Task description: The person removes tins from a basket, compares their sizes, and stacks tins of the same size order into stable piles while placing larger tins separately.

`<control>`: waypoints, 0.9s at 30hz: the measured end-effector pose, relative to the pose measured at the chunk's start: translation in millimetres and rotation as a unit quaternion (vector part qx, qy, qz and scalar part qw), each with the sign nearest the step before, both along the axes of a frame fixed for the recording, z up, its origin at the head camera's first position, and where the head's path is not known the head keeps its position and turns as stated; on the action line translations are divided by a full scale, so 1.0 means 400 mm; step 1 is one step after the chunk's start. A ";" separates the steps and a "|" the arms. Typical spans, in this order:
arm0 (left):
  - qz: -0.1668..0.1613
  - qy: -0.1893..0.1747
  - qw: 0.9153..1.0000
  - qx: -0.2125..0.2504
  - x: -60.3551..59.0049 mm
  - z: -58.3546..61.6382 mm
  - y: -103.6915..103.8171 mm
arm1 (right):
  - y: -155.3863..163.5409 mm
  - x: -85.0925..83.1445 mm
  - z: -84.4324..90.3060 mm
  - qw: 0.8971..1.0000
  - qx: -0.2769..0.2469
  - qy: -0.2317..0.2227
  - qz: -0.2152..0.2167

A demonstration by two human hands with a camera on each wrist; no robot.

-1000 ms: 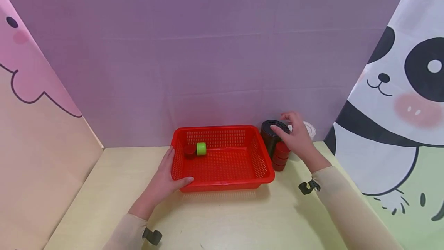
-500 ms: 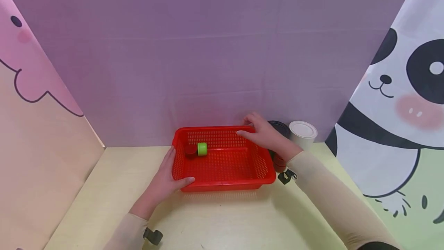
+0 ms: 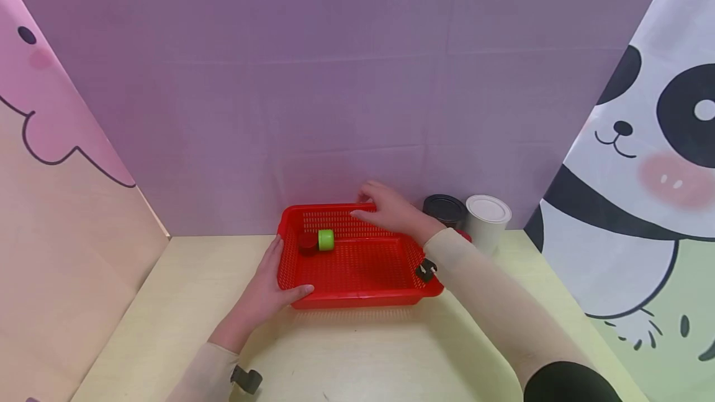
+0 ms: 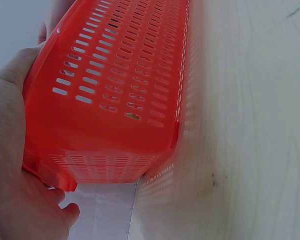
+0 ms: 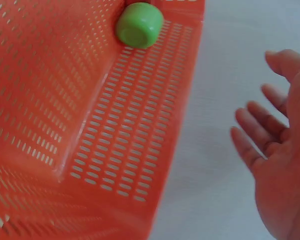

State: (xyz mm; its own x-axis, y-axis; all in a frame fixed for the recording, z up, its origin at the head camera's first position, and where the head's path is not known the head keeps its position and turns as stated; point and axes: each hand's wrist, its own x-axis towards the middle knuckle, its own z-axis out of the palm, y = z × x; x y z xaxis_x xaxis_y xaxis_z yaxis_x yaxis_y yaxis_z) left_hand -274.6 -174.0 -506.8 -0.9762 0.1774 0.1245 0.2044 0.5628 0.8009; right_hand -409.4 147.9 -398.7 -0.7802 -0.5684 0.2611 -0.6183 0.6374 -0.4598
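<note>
Red plastic basket point(image 3: 357, 265): left hand point(image 3: 267, 290) grips its near-left corner; right hand point(image 3: 391, 211) hovers over far rim, fingers spread, empty. Green-capped jar point(image 3: 325, 239) inside.

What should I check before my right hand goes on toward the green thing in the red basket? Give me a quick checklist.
1. Left hand steadies the red basket at its front left corner: ok.
2. Right hand is empty, fingers relaxed: ok.
3. Green piece is in plain view, lying in the basket's back left part: ok.
4. Path from the right hand to the green piece is free of other things: ok.
5. Whether the dark red piece beside the green one touches it or is joined to it: cannot tell.
6. Right sleeve stays off the black can and white can beside the basket: ok, though the black can is close.
</note>
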 end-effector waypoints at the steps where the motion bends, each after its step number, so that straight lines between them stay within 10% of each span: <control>1: 0.000 0.000 1.000 0.001 0.001 0.001 0.000 | -0.008 -0.008 -0.007 1.000 -0.006 0.004 0.000; 18: -0.008 0.019 1.000 0.000 0.006 0.005 0.002 | -0.132 -0.047 -0.105 0.999 0.023 0.036 0.011; 27: -0.003 0.015 1.000 -0.007 0.004 0.002 0.001 | -0.166 -0.034 -0.152 0.997 0.071 -0.018 0.006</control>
